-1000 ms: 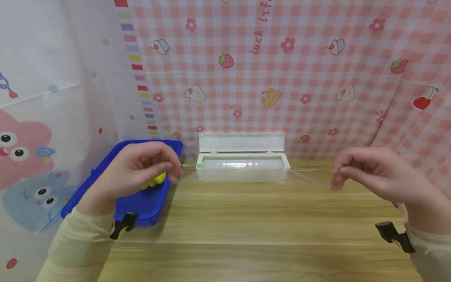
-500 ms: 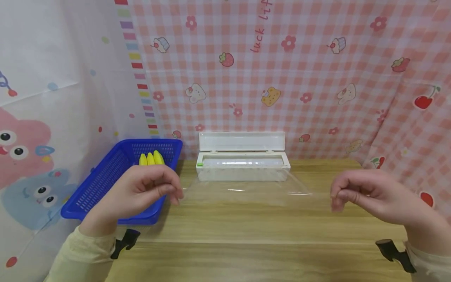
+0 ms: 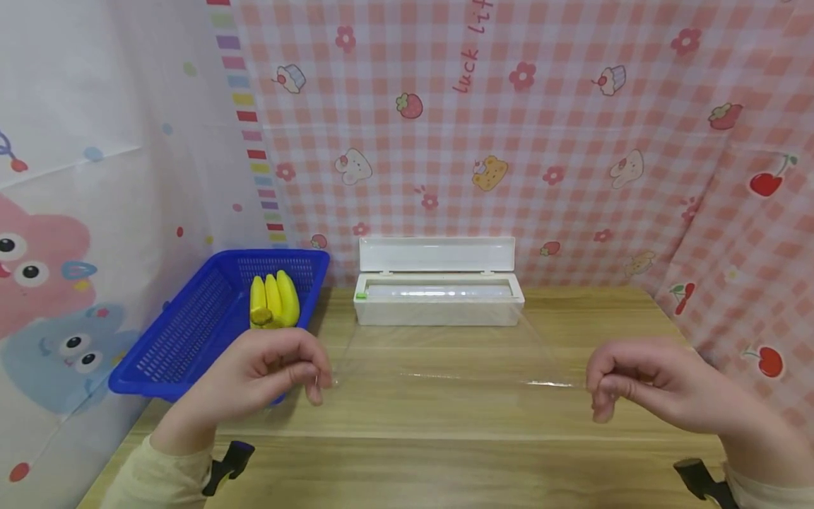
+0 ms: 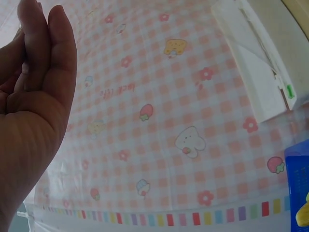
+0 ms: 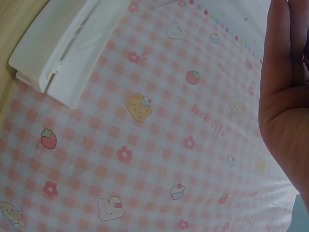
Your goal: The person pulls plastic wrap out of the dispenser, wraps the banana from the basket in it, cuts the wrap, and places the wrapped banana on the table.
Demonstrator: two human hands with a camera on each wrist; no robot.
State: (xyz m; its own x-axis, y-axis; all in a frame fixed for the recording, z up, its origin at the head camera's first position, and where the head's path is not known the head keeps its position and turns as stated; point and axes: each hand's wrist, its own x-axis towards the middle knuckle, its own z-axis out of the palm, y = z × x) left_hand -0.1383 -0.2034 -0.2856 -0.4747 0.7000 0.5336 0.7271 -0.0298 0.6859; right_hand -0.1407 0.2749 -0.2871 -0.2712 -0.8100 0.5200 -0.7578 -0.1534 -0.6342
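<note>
Your left hand [image 3: 251, 375] and right hand [image 3: 674, 392] each pinch an end of the clear film [image 3: 445, 352], stretched out in front of the white dispenser [image 3: 439, 313]; uneven pulling could tear it or drag the dispenser, and slack might make it cling to itself

Soft, even light fills the head view, glinting along the clear film [image 3: 445, 362]; both wrist views are dimmer and hazier, the checked cloth [image 4: 161, 96] slightly blurred.
</note>
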